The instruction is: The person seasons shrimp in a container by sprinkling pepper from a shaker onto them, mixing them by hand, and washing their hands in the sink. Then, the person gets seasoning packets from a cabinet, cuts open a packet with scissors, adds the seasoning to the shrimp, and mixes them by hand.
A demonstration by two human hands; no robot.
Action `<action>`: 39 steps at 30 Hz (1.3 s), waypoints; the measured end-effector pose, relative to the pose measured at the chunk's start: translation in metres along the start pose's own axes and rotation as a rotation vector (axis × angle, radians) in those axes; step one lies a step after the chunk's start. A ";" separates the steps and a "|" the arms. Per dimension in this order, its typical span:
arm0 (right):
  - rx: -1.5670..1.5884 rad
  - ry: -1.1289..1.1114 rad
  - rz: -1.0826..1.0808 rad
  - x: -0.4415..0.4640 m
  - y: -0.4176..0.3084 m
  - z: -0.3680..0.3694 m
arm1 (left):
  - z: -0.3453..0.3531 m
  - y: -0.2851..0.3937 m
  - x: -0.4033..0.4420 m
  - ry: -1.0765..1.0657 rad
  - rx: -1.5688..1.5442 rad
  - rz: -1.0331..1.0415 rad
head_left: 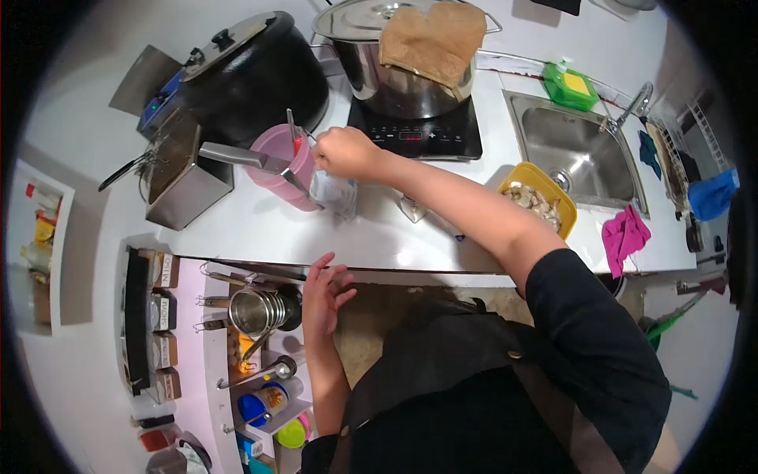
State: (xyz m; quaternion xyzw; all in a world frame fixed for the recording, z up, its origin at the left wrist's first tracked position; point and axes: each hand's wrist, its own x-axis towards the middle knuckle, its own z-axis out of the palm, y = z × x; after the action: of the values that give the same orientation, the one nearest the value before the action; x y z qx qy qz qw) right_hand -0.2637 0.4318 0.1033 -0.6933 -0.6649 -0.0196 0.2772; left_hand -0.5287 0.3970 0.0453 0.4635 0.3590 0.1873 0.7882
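Note:
My right hand (347, 152) is closed at the rim of a pink container (276, 148). What its fingers grip, if anything, is hidden. Just below them is a clear plastic item (335, 193), perhaps a bag, standing against the container. Several utensils stick out of the container, among them a broad metal handle (229, 153) and something with a red part (297, 145). My left hand (324, 296) hangs in front of the counter edge with its fingers apart, holding nothing.
A steel pot (367, 75) with a brown cloth (434, 39) sits on the induction cooker (414, 138). Left are a black cooker (260, 87) and a metal box (189, 182). Right are a yellow bowl (570, 207) of pale food pieces and a sink (580, 134).

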 end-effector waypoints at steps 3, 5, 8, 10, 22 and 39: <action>-0.043 0.057 -0.050 -0.007 0.002 -0.008 | 0.002 0.003 0.014 0.013 0.110 -0.006; 0.055 0.176 0.001 -0.021 0.000 -0.027 | 0.010 0.007 0.017 0.018 0.199 -0.005; -0.001 0.095 0.181 -0.053 0.011 -0.077 | 0.013 0.004 0.021 0.022 0.288 0.050; -0.157 -0.179 0.417 -0.094 0.037 -0.088 | 0.009 -0.008 0.028 -0.101 0.317 0.105; 0.350 -0.461 0.206 -0.191 0.079 -0.083 | 0.139 -0.039 0.031 -0.317 0.614 0.473; -0.195 1.013 0.272 -0.104 0.311 -0.485 | 0.310 -0.061 -0.018 -0.280 -0.201 0.218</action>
State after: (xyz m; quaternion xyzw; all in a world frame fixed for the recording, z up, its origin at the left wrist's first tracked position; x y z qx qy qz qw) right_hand 0.1797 0.1500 0.3608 -0.6993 -0.3471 -0.3776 0.4980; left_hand -0.3135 0.1707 0.0965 0.4402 0.1734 0.2400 0.8477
